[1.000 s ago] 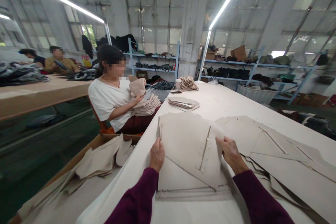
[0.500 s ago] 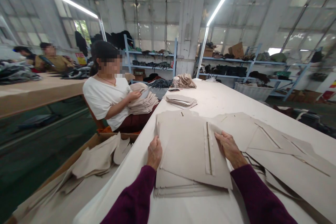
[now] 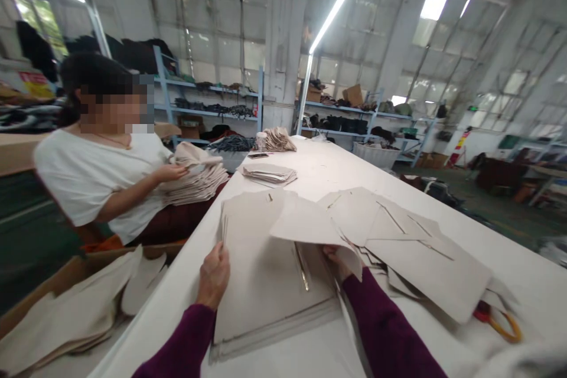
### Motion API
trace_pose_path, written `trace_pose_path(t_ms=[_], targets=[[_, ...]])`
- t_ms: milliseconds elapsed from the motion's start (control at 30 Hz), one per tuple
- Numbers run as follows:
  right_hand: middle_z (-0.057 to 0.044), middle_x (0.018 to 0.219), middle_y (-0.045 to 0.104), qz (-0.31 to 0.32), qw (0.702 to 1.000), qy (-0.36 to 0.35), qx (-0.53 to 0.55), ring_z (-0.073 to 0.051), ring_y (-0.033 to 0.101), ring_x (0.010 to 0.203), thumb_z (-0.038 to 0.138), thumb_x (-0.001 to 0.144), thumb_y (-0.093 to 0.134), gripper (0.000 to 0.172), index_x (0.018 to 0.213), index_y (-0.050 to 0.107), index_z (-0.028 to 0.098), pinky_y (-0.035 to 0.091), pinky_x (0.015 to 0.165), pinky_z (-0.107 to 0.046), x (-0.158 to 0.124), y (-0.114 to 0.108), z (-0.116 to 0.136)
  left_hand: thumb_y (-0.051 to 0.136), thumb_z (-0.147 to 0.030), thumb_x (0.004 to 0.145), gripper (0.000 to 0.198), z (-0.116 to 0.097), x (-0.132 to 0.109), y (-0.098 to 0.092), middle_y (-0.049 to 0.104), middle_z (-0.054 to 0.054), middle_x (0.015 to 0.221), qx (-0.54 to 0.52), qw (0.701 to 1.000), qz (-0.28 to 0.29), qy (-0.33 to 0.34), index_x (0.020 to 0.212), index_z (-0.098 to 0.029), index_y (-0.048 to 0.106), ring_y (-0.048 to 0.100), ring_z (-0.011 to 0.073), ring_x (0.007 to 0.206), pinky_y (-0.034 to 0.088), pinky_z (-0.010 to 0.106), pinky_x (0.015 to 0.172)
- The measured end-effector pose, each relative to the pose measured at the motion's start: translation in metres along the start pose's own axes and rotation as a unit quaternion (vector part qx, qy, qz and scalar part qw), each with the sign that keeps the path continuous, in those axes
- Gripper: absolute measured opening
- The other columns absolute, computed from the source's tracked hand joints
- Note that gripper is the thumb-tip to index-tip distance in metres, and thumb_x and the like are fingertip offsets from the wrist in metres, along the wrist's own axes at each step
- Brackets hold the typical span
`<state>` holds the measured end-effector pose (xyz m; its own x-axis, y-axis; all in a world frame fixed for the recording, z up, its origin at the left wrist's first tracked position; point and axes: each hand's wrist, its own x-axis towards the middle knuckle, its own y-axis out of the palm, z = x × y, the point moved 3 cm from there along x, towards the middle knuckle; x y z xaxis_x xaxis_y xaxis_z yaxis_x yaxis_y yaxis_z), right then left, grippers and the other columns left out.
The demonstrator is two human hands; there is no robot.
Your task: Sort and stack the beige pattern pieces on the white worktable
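Down at the bottom of the frame, my two maroon sleeves came in from the lower edge toward the stack of beige panels (image 3: 261,301) lying low in the centre on the white table (image 3: 336,171). My left hand (image 3: 213,274), just left of centre, rested on the stack's left edge, fingers curled together over that edge; I could not tell whether it gripped or only pressed. My right hand (image 3: 339,257), right of centre, was pinched shut on a loose beige panel (image 3: 310,224), which it held lifted and tilted above the stack; that panel hid most of the fingers. A thin metal strip (image 3: 301,266) showed on the stack's top sheet beneath it. To the right, a spread of cut panels (image 3: 411,248) lay overlapping, and an orange handle (image 3: 502,325) poked out at the lower right. At the lower left, more beige pieces lay in a cardboard box (image 3: 66,301). Further up on the left, a seated person in a white shirt (image 3: 97,177) held a bundle of pieces (image 3: 195,180) in the lap. Mid-table sat a small pile (image 3: 269,174), with another heap (image 3: 275,139) beyond it. At the back stood blue shelves (image 3: 212,109).
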<state>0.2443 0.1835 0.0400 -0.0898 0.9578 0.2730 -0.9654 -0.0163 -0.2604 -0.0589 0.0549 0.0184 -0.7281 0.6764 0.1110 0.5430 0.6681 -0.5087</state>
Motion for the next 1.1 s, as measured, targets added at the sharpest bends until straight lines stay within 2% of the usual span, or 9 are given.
trace_pose_path(t_ms=[167, 300, 467, 600, 800, 1100], targets=[[0.001, 0.046, 0.037, -0.053, 0.994, 0.019, -0.095, -0.015, 0.039, 0.047, 0.015, 0.074, 0.044, 0.030, 0.046, 0.035, 0.022, 0.034, 0.048, -0.028, 0.014, 0.023, -0.009, 0.030, -0.030, 0.083, 0.047, -0.003, 0.000, 0.000, 0.051, 0.017, 0.126, 0.017, 0.999, 0.033, -0.009, 0.120, -0.008, 0.048, 0.045, 0.0248, 0.119, 0.034, 0.036, 0.101], [0.001, 0.047, 0.032, -0.072, 0.986, -0.004, -0.152, -0.013, 0.030, 0.047, 0.008, 0.074, 0.040, 0.036, 0.044, 0.028, 0.023, 0.025, 0.051, -0.028, 0.023, 0.027, -0.009, 0.030, -0.026, 0.083, 0.049, -0.005, 0.001, 0.000, 0.048, 0.019, 0.128, 0.024, 0.999, 0.029, -0.024, 0.124, -0.003, 0.044, 0.043, 0.0244, 0.121, 0.030, 0.033, 0.103], [0.002, 0.050, 0.032, -0.073, 0.977, -0.040, -0.196, -0.014, 0.029, 0.050, 0.012, 0.079, 0.038, 0.031, 0.051, 0.028, 0.022, 0.021, 0.052, -0.029, 0.023, 0.024, -0.007, 0.031, -0.027, 0.083, 0.046, 0.000, 0.003, 0.003, 0.051, 0.016, 0.126, 0.030, 0.999, 0.012, -0.011, 0.121, -0.008, 0.047, 0.046, 0.0212, 0.118, 0.033, 0.030, 0.101], [0.002, 0.051, 0.032, -0.094, 0.958, -0.080, -0.258, -0.015, 0.030, 0.049, 0.015, 0.079, 0.037, 0.027, 0.055, 0.027, 0.023, 0.021, 0.052, -0.029, 0.024, 0.025, -0.009, 0.032, -0.028, 0.082, 0.044, 0.002, 0.002, 0.003, 0.052, 0.015, 0.125, 0.031, 0.999, 0.006, -0.001, 0.119, -0.010, 0.049, 0.046, 0.0210, 0.117, 0.033, 0.031, 0.101], [0.002, 0.052, 0.032, -0.098, 0.946, -0.099, -0.291, -0.015, 0.030, 0.050, 0.017, 0.079, 0.036, 0.026, 0.056, 0.025, 0.023, 0.022, 0.053, -0.029, 0.025, 0.028, -0.009, 0.031, -0.027, 0.082, 0.042, -0.001, 0.001, 0.002, 0.059, 0.013, 0.115, 0.021, 1.000, 0.012, 0.015, 0.115, -0.012, 0.052, 0.053, 0.0214, 0.108, 0.039, 0.031, 0.094], [0.003, 0.053, 0.031, -0.094, 0.941, -0.125, -0.301, -0.015, 0.030, 0.051, 0.017, 0.081, 0.036, 0.025, 0.059, 0.026, 0.023, 0.021, 0.054, -0.029, 0.022, 0.031, -0.004, 0.031, -0.027, 0.083, 0.045, -0.002, 0.001, 0.002, 0.052, 0.018, 0.124, 0.020, 1.000, 0.008, 0.007, 0.119, -0.006, 0.049, 0.046, 0.0229, 0.117, 0.034, 0.032, 0.100]])
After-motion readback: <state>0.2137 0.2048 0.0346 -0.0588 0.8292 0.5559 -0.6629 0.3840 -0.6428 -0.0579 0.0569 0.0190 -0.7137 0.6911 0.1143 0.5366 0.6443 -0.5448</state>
